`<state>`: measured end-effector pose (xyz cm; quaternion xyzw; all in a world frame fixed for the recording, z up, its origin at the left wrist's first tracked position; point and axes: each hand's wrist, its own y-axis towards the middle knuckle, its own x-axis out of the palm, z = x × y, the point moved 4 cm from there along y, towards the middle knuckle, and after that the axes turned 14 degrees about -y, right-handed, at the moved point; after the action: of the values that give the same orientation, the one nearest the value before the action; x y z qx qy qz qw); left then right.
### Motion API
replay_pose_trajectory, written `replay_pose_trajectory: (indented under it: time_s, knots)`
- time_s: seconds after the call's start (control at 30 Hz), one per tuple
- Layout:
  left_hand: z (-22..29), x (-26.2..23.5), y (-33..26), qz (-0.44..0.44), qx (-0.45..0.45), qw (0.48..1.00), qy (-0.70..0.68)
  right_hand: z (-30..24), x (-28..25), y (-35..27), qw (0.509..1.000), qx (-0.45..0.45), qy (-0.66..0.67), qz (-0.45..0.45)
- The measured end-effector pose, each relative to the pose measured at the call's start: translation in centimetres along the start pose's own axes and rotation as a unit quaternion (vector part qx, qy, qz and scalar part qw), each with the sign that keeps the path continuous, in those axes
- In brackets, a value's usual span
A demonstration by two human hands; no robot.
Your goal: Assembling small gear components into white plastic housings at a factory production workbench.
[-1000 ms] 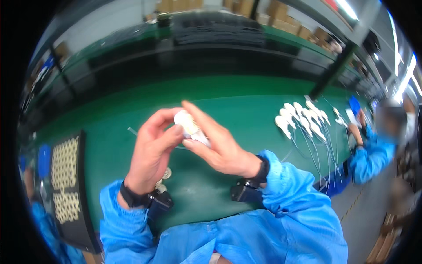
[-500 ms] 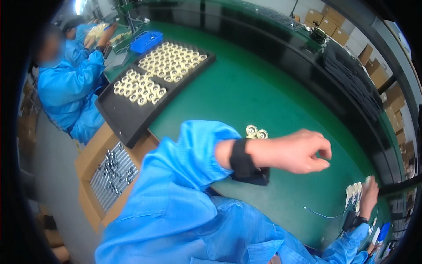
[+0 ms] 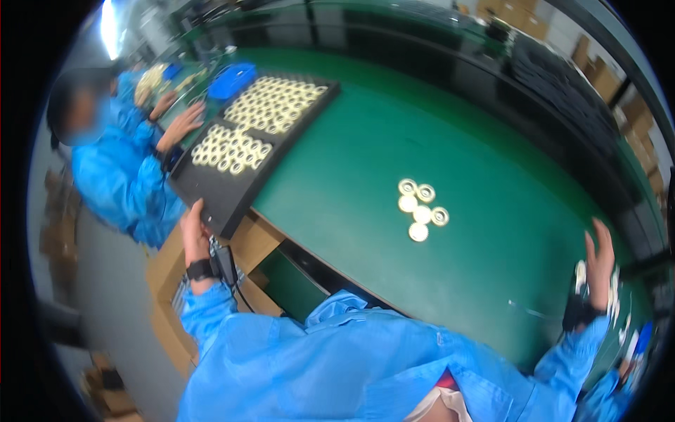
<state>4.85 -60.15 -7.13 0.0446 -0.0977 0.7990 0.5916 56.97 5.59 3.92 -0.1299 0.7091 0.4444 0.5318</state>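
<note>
A black tray (image 3: pixel 271 158) carries rows of round cream-and-metal parts (image 3: pixel 271 105) at the left of the table. My left hand (image 3: pixel 194 228) is at its near corner, with the fingers and thumb around the edge. Far to the right, my right hand (image 3: pixel 600 264) is raised with its fingers stretched and apart, nothing visible in it. Just beside and behind that hand are several slim pieces with pale ends (image 3: pixel 581 276), partly hidden by it. Several round cream parts (image 3: pixel 422 214) lie in a loose cluster on the green tabletop (image 3: pixel 344 183) between my hands.
Under the tray's near end stands an open cardboard box (image 3: pixel 169 309), its metal pieces mostly hidden. Beyond the tray are a blue bin (image 3: pixel 232 81) and a co-worker in a blue smock (image 3: pixel 116 179), hands near the tray's far side. A dark ledge (image 3: pixel 450 84) borders the table's far side.
My left arm has swung from across the table back to the tray's corner, uncovering the cream parts. My right hand has risen and its fingers have spread. The co-worker's hands have moved toward the tray.
</note>
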Motion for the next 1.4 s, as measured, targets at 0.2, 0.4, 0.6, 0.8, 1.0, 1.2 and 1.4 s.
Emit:
replay_pose_trajectory:
  time_s: [0.2, 0.4, 0.6, 0.8, 1.0, 1.2, 1.4]
  knots:
    - [-0.5, 0.8, -1.7, -0.138, -0.077, 0.977, -0.140, -13.5, 2.1, 5.2, 0.988, -0.106, 0.114, -0.011]
    - [1.1, 2.7, -2.8, -0.202, -0.085, 0.938, -0.267, -19.0, 7.4, 7.9, 0.955, -0.079, 0.268, -0.095]
    - [0.5, 11.0, -6.4, -0.340, -0.245, 0.854, -0.308, -20.7, 12.7, 12.4, 0.829, 0.098, 0.492, -0.246]
    - [3.3, 22.4, -10.7, -0.430, -0.224, 0.836, -0.258, -16.5, 14.0, 12.9, 0.703, 0.207, 0.620, -0.280]
    - [3.4, 34.5, -8.1, -0.610, -0.135, 0.778, -0.061, -9.9, 11.9, 11.5, 0.696, 0.227, 0.644, -0.219]
    - [2.0, 44.8, -10.0, -0.676, -0.097, 0.729, -0.033, -6.3, 13.9, 8.6, 0.789, 0.231, 0.569, -0.037]
    - [0.3, 48.2, -10.8, -0.638, -0.028, 0.762, -0.105, -6.2, 13.4, 8.1, 0.783, 0.197, 0.586, 0.064]
